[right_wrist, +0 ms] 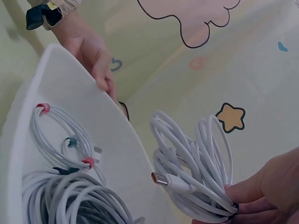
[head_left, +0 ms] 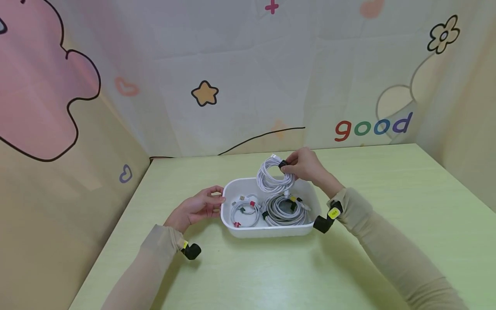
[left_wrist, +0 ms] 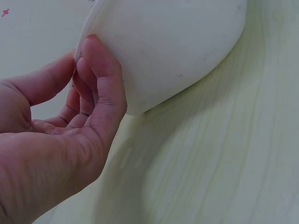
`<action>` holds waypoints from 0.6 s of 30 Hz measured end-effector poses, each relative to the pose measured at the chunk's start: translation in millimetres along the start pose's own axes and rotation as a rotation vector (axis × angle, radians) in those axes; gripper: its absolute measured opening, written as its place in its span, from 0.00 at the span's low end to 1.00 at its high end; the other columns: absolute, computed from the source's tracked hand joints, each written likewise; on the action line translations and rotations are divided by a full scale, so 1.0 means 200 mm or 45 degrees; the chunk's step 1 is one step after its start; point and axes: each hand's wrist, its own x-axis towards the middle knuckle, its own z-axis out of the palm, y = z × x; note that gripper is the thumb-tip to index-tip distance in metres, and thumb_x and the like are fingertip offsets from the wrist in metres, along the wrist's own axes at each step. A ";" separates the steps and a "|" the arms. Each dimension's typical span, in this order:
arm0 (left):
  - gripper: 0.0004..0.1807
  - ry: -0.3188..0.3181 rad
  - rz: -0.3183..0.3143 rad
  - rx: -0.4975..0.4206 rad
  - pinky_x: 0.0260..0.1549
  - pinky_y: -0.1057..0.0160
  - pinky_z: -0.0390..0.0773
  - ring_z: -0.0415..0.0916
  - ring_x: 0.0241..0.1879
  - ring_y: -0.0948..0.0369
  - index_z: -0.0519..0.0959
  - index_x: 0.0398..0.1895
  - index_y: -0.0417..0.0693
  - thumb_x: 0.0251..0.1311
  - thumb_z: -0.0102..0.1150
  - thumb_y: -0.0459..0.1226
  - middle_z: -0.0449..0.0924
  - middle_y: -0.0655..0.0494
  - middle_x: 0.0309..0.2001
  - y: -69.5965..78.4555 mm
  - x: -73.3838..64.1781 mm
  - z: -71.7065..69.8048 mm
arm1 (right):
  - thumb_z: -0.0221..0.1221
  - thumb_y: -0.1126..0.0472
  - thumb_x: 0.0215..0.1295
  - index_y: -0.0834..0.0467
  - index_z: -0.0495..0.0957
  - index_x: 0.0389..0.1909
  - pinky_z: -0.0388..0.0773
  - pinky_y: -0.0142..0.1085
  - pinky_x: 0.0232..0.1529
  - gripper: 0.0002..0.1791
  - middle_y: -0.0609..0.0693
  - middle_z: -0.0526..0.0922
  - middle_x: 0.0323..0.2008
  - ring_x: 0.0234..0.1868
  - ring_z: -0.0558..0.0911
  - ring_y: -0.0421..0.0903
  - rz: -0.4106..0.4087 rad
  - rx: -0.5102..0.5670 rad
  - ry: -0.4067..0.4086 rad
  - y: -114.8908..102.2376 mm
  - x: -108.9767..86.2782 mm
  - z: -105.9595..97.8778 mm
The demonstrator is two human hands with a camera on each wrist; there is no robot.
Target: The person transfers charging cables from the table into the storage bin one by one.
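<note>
My right hand pinches a coiled white USB cable at its black tie and holds it above the back of a white plastic bin. A USB-C plug sticks out of this coil in the right wrist view. At the bin's left end my left hand grips the rim, thumb on top and fingers bent against the outer wall. Inside the bin lie a thick grey-white cable coil on the right and a thinner white coil with red ties on the left.
The bin stands on a pale green table with a light wood grain. Behind the table hangs a printed cloth backdrop, which continues along the left and right sides. A black wrist camera on the right arm sits close to the bin's right end.
</note>
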 end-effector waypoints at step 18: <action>0.09 -0.021 0.007 0.037 0.36 0.62 0.81 0.78 0.32 0.64 0.65 0.44 0.49 0.69 0.44 0.26 0.78 0.60 0.33 0.00 0.01 0.00 | 0.54 0.55 0.71 0.66 0.80 0.49 0.82 0.42 0.43 0.18 0.61 0.85 0.43 0.41 0.84 0.52 -0.196 -0.200 -0.181 -0.12 -0.03 0.18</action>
